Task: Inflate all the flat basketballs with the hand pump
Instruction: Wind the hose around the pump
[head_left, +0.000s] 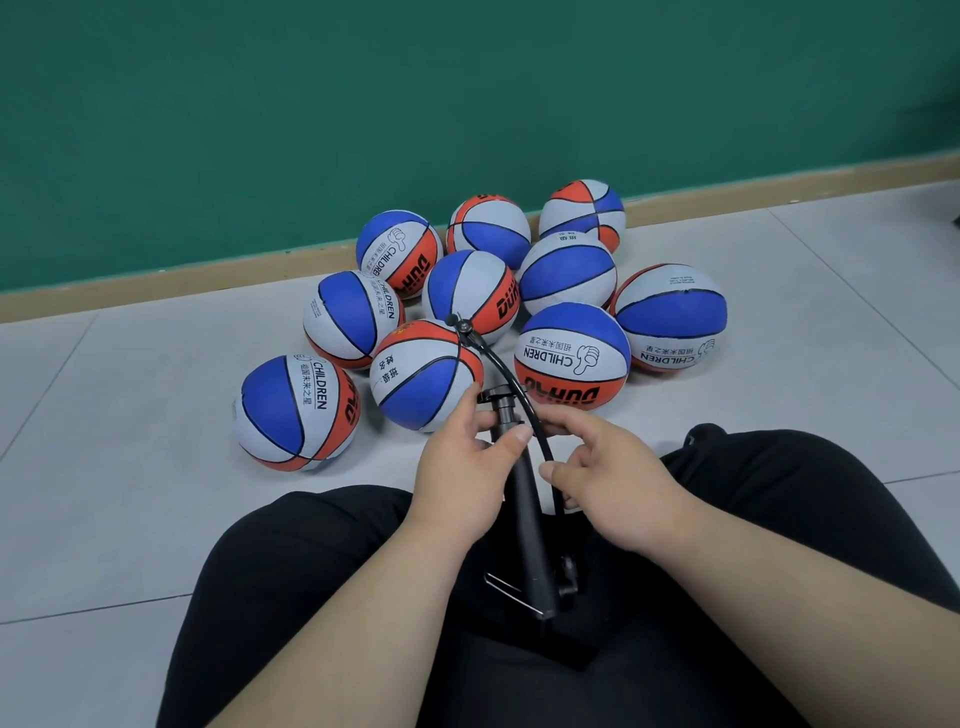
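Several blue, white and orange basketballs lie clustered on the floor by the wall; the nearest basketball (423, 375) sits just beyond my hands. A black hand pump (527, 519) stands tilted between my legs. Its black hose (506, 371) arcs up to a nozzle over that nearest ball. My left hand (467, 467) grips the top of the pump by its handle. My right hand (608, 475) curls its fingers round the hose and the handle's right side.
A green wall (363, 104) with a tan baseboard (182, 278) runs behind the balls. Grey floor tiles (104, 519) stretch to the left and right. My black-trousered legs (779, 519) frame the pump on both sides.
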